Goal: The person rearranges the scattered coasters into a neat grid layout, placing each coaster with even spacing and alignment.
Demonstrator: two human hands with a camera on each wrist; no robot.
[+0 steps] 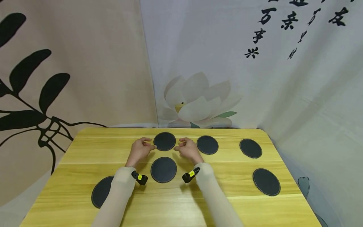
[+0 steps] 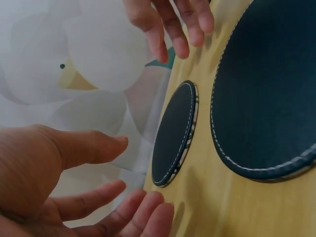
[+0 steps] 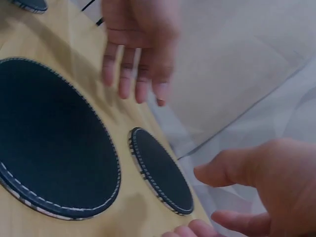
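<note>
A round black coaster (image 1: 164, 141) with a stitched edge lies flat near the table's back edge, between my two hands. On its left is my left hand (image 1: 141, 148), fingers loosely bent, thumb apart from them. To its right my right hand (image 1: 188, 149) mirrors that pose. Both hands hold nothing. Just nearer lies a second black coaster (image 1: 163, 169), between the wrists. In the left wrist view the back coaster (image 2: 174, 136) shows white stitching and a patterned rim, beyond the left fingertips. From the right wrist, the same coaster (image 3: 162, 170) sits left of the right thumb.
More coasters lie on the wooden table (image 1: 170, 208): one at back right of centre (image 1: 207, 144), another at far right (image 1: 250, 148), and one nearer right (image 1: 266, 182). A left coaster (image 1: 100, 192) is partly covered by my left sleeve. A printed curtain (image 1: 198, 63) hangs behind the table.
</note>
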